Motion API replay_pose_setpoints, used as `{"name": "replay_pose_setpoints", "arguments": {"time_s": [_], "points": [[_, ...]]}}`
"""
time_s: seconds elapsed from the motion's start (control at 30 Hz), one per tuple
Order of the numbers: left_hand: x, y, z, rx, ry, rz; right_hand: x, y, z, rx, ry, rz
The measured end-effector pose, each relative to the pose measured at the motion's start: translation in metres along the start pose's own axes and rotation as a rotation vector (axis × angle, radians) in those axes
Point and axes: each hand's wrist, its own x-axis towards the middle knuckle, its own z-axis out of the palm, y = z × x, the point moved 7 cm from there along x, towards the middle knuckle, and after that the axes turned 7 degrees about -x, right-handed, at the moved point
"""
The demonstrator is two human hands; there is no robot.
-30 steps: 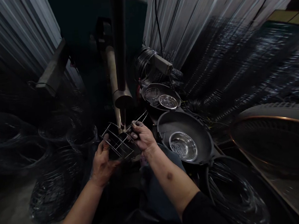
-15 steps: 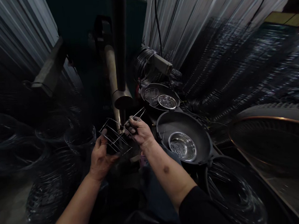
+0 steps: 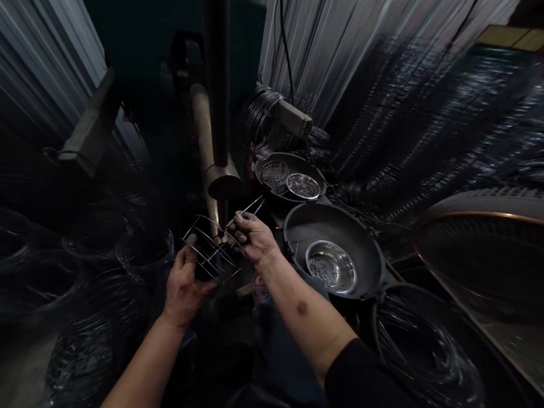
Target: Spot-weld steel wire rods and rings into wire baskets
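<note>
A small wire frame of thin metal rods (image 3: 209,253) is held up at the tip of a spot-welder-like machine. My left hand (image 3: 187,281) grips its left side, thumb and fingers closed around the rods. On the other side my right hand (image 3: 254,237) is pinched on the frame's right part, with two wire ends sticking out past the fingers. Between the hands, the lower electrode arm (image 3: 212,217) comes down close to the wires; whether it touches them I cannot tell. Above it is a thick brass-coloured cylinder end (image 3: 224,181) on a dark upright bar.
To the right, a dark pan (image 3: 367,234) holds a steel bowl (image 3: 342,272) of short wire pieces. Behind it, another pan (image 3: 271,188) has a second bowl (image 3: 302,186) and a round wire grid. Wire coils (image 3: 431,348) lie lower right; a big fan-like guard (image 3: 487,214) stands beyond.
Both hands and the wire frame stay almost in place. The view has shifted very slightly, so the pans and bowls appear a little further left.
</note>
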Motion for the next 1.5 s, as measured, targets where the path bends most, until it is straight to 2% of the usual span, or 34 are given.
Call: {"name": "replay_pose_setpoints", "arguments": {"time_s": [0.3, 0.63, 0.77, 0.9, 1.0, 1.07, 1.2, 1.5], "points": [[0.004, 0.001, 0.000, -0.026, -0.024, -0.008, 0.001, -0.001, -0.001, 0.010, 0.025, -0.016], [0.006, 0.001, 0.000, -0.025, 0.021, -0.032, -0.004, -0.003, -0.001, -0.021, 0.079, -0.014], [0.002, 0.005, -0.003, -0.052, 0.059, -0.019, -0.011, -0.010, -0.009, -0.073, 0.123, -0.077], [-0.008, 0.006, -0.006, -0.066, 0.092, -0.009, -0.019, -0.018, -0.018, -0.197, 0.117, -0.043], [-0.009, 0.008, -0.006, -0.049, 0.088, -0.006, -0.022, -0.024, -0.021, -0.157, 0.148, -0.071], [-0.008, 0.010, -0.006, -0.040, 0.082, 0.001, -0.023, -0.026, -0.019, -0.085, 0.176, -0.114], [-0.006, 0.013, -0.007, -0.006, 0.093, 0.014, -0.024, -0.021, -0.005, -0.013, 0.142, -0.146], [-0.004, 0.002, -0.009, -0.012, 0.123, -0.050, -0.016, -0.016, 0.006, 0.009, 0.123, -0.155]]}}
